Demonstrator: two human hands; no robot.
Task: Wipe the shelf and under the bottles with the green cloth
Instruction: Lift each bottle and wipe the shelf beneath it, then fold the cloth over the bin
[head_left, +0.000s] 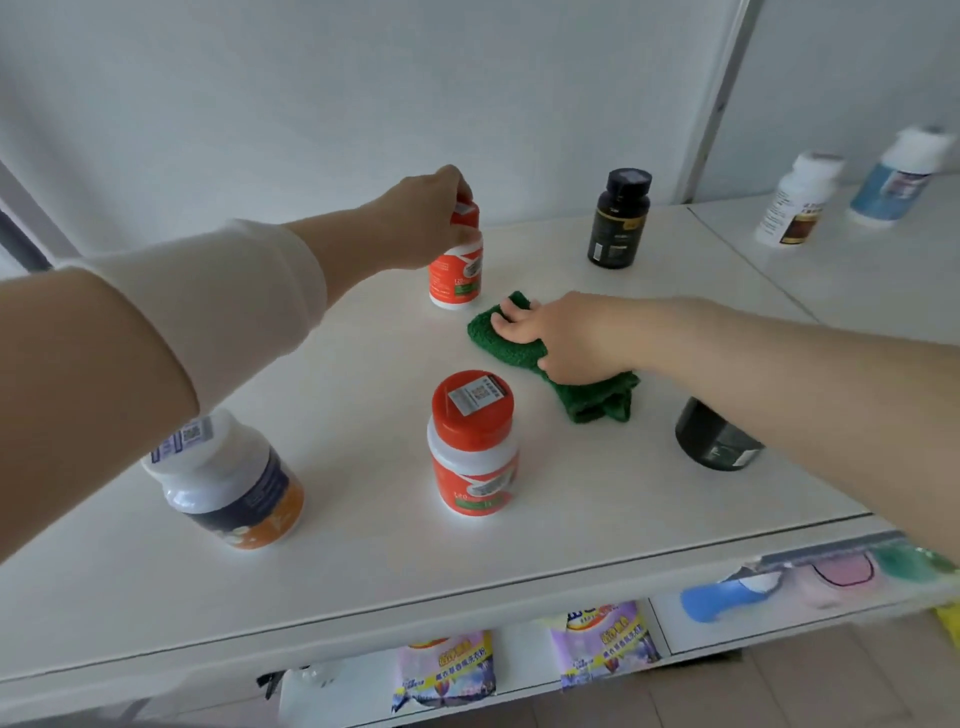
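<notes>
Step in hand: we judge we are at the under-the-bottles part, working on the far orange bottle (456, 275).
Left hand: our left hand (426, 218) reaches across the shelf (363, 364) with the arm stretched out and the sleeve pushed up the forearm. Its fingers curl down over the red cap from above and grip it.
Bottle contact: we cannot tell whether its base sits on the shelf or is just clear of it.
Right hand: our right hand (566, 338) lies palm down on the green cloth (597, 400), forearm low over the shelf. The fingers bend over the front fold with the thumb at the near edge, holding the cloth and pressing it flat.
Cloth position: it is bunched mid-shelf, its front corner just beside the far orange bottle's base.
Next move: we reckon the bottle needs lifting or shifting aside so the cloth can slide into its spot.
Other bottles: the near orange bottle (472, 447), black bottle (618, 218), dark jar (711, 441) and white-capped bottle (228, 478) stand apart from the cloth.
</notes>
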